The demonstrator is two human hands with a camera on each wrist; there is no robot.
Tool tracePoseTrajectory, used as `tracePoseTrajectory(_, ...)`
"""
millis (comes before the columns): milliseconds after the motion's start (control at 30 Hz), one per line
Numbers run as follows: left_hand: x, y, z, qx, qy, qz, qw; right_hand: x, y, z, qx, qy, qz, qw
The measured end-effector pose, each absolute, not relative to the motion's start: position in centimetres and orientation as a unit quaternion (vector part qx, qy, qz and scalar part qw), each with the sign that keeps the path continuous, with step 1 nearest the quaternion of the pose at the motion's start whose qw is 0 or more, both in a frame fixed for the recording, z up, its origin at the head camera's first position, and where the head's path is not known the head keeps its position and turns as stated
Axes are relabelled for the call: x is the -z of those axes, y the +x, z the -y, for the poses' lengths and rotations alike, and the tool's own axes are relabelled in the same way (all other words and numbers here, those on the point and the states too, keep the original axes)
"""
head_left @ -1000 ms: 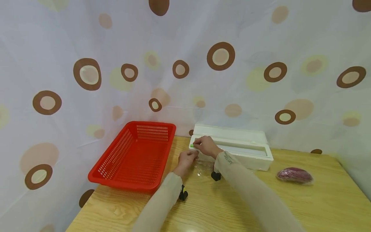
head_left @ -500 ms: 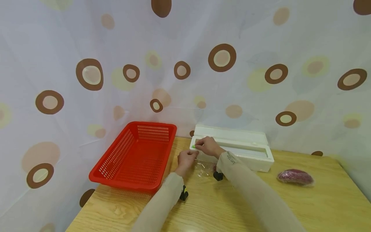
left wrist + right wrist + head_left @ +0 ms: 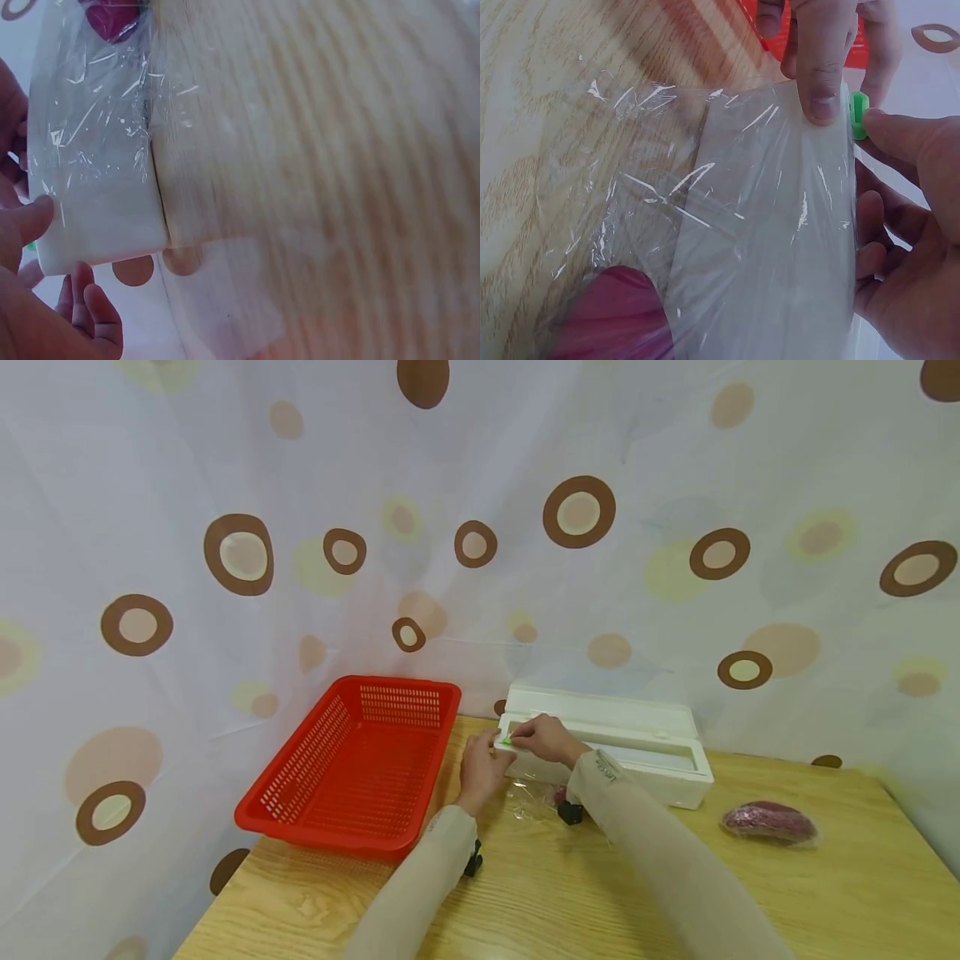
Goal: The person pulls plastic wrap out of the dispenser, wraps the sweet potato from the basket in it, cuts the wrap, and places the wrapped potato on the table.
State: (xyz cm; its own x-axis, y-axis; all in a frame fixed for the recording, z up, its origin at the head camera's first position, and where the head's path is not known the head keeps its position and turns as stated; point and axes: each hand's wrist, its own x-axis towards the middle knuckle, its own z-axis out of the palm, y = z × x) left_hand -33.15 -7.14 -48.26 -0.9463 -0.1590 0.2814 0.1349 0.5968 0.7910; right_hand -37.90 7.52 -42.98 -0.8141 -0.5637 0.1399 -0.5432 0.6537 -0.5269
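A long white cling film box point(image 3: 678, 789) lies on the table with its lid raised at the back. My left hand point(image 3: 480, 770) grips its left end, thumb on the front face, fingers around the end. My right hand point(image 3: 547, 739) pinches a small green slide cutter point(image 3: 859, 114) at the box's top front edge, near that same end. Clear cling film point(image 3: 652, 180) hangs down over the front face and onto the table. Under the film lies a smooth reddish-purple object point(image 3: 615, 319), mostly hidden by my right forearm in the head view.
A red plastic basket point(image 3: 255, 817) with slotted sides stands to the left. Farther right, a film-wrapped, reddish-purple elongated object point(image 3: 771, 822) rests on the wooden table point(image 3: 570, 902). A spotted curtain point(image 3: 495, 460) hangs close behind the box.
My left hand has shifted from the front of the box to around its left end. My right hand has moved the green cutter slightly to the right along the edge.
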Motion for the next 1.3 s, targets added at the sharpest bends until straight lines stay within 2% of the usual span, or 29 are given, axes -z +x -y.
tracePoseTrajectory(167, 48.4, -33.3, 7.3, 0.455, -0.017, 0.877, 0.155, 43.2, -37.9, -7.7, 0.296, -0.294, -0.909, 0.03)
tracePoseTrajectory(500, 48.4, -33.5, 7.4, 0.441, -0.004, 0.887, 0.136, 43.6, -37.9, -8.6, 0.319, -0.26, -0.91, 0.045)
tracePoseTrajectory(667, 48.4, -33.4, 7.4, 0.425, 0.005, 0.895, 0.138, 43.5, -37.7, -8.8, 0.303, -0.284, -0.909, 0.022)
tracePoseTrajectory(1033, 47.9, -33.3, 7.7, 0.399, 0.041, 0.906, 0.132, 43.4, -37.8, -10.3, 0.19, -0.389, -0.898, -0.077)
tracePoseTrajectory(1300, 47.5, -33.2, 7.4, 0.401, -0.004, 0.904, 0.146, 43.0, -37.0, -13.1, 0.197, -0.369, -0.906, -0.06)
